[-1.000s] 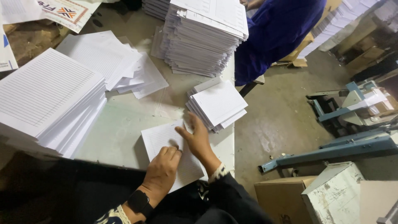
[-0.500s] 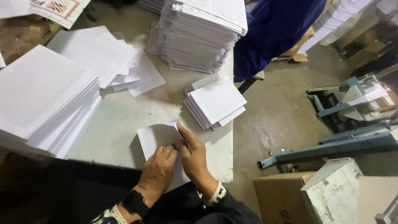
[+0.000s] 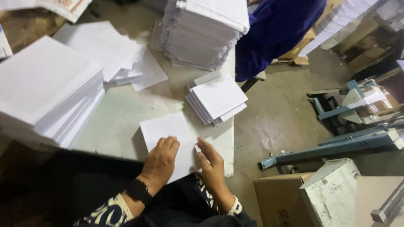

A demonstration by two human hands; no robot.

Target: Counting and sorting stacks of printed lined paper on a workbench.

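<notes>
The left hand (image 3: pixel 162 162) pressed flat on a folded paper sheet (image 3: pixel 168 134) on the bench (image 3: pixel 122 117); the right hand (image 3: pixel 210 166), fingers extended, touched its edge.

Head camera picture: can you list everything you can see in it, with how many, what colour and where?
folded sheet: one, white, table's near edge, under both hands
small stack: one, white, right of centre
tall stack: one, white, far side
large stack: one, white, left
loose sheets: one spread pile, white, far left
table: one, pale green
other person's garment: one, blue, top right
metal frame: one, blue, on floor
cardboard box: one, brown, bottom right
left hand: flat on sheet, black wristband
right hand: at sheet's right edge
</notes>
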